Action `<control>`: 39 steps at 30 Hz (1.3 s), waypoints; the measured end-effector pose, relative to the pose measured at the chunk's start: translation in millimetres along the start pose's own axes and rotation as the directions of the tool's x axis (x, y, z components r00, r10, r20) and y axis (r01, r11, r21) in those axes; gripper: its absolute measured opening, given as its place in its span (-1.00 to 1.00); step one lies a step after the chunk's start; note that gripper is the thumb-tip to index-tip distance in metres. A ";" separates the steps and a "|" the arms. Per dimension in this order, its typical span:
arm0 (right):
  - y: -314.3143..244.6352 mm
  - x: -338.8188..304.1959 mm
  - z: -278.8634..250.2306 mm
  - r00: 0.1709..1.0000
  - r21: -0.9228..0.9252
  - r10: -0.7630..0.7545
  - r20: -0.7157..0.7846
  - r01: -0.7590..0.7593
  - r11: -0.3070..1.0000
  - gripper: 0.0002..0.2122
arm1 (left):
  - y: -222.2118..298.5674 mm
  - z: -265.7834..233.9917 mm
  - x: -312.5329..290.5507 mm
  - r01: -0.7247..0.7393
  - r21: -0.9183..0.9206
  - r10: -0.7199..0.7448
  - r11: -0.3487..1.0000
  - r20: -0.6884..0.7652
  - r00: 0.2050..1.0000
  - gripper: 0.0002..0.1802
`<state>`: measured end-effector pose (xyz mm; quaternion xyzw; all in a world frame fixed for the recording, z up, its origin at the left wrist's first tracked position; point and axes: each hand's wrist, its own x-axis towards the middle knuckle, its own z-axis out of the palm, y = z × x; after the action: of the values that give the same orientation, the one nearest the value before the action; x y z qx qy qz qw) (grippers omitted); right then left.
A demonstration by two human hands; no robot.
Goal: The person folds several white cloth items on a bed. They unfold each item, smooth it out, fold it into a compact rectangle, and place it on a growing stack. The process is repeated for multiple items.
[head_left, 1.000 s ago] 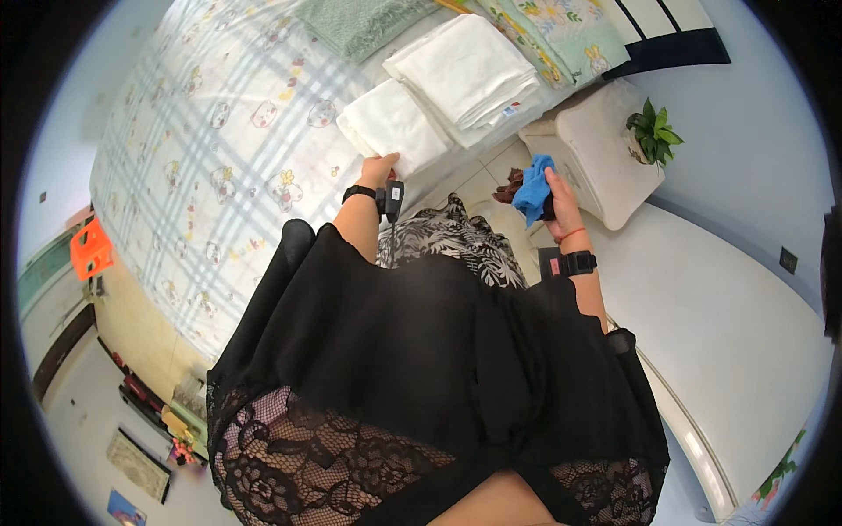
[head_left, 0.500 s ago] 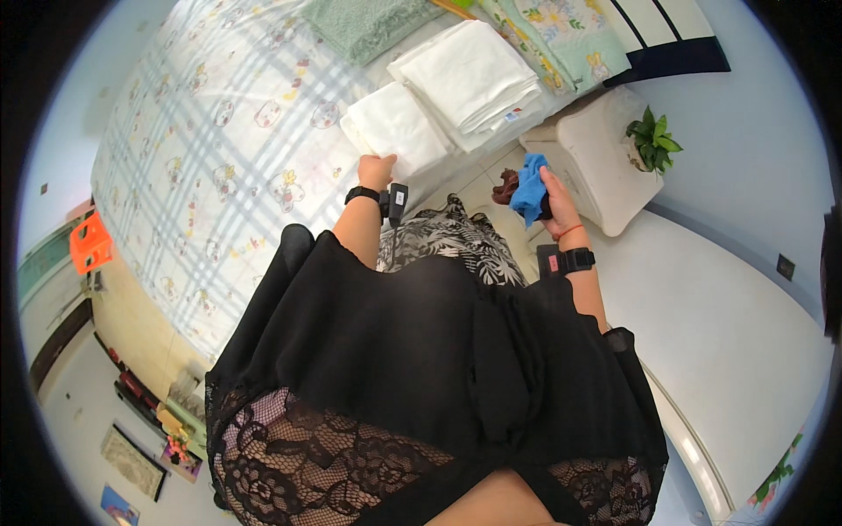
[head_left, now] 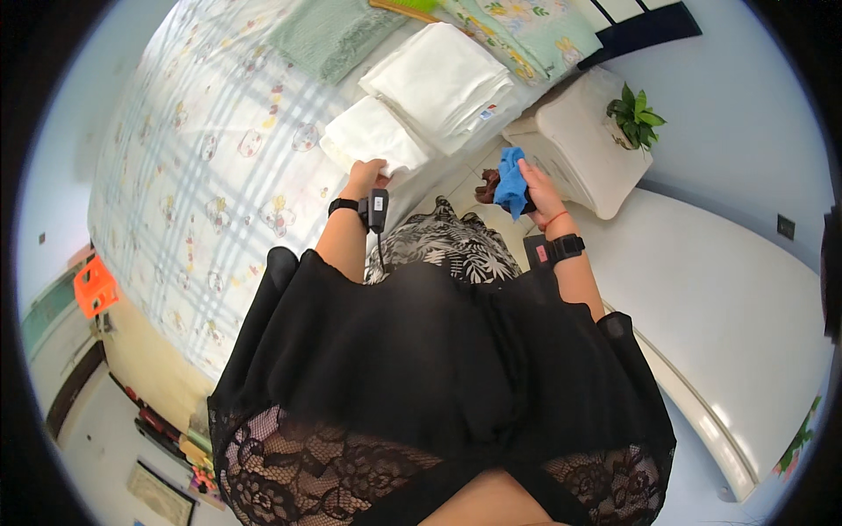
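Note:
My left hand [head_left: 366, 177] is closed at the near edge of a small white folded cloth [head_left: 375, 131] on the bed. Its fingers curl around that edge, and the fingertips are partly hidden. In my right hand [head_left: 542, 195] is a crumpled bundle of soft cloth, held out over the floor beside the bed. A blue cloth [head_left: 510, 180] makes up most of it. A brown piece [head_left: 487, 187] pokes out on its left, and something dark shows under my fingers.
A larger white folded stack [head_left: 438, 83] lies behind the small one, near a green fluffy folded cloth [head_left: 333, 39] and a flowered green quilt [head_left: 535, 35]. To the right stand a cream bedside cabinet [head_left: 570, 131], a potted plant [head_left: 637, 118] and a long white surface [head_left: 710, 289].
The whole view has shifted, with bed and cabinet slightly further left. Both hands keep nearly the same places beside the white cloth and cabinet, and the blue bundle stays in my right hand.

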<state>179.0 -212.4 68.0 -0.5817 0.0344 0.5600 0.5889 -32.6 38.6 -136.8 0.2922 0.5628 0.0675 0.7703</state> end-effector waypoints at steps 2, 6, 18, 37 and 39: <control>1.7 1.7 -0.5 0.997 -0.064 -0.070 -0.045 0.067 0.996 -0.64 | 5.9 0.1 8.5 -0.029 0.285 0.042 0.958 -0.038 0.998 -0.59; 8.5 1.3 -13.0 0.995 -0.035 -0.071 -0.070 0.068 0.997 -0.64 | 26.6 9.9 2.9 -0.082 0.132 0.077 0.988 0.043 0.996 -0.66; 28.0 48.9 -152.4 0.892 -0.139 -0.269 -0.362 0.234 0.962 -0.51 | 86.4 64.4 -96.7 -0.080 0.004 0.076 0.997 0.255 0.964 -0.76; 7.0 107.6 -131.9 0.868 -0.338 0.397 0.297 -0.294 0.894 -0.44 | 59.1 160.4 -203.5 -0.153 -0.333 0.241 0.930 0.239 0.941 -0.46; 8.4 96.7 -78.4 0.806 -0.288 0.494 0.325 -0.413 0.864 -0.42 | 51.9 156.8 -208.4 -0.086 -0.439 0.237 0.895 0.304 0.923 -0.46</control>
<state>256.9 -211.8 -29.5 -0.4906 -0.0018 0.7891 0.3695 46.7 -67.7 93.8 0.1747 0.3625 0.1979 0.8938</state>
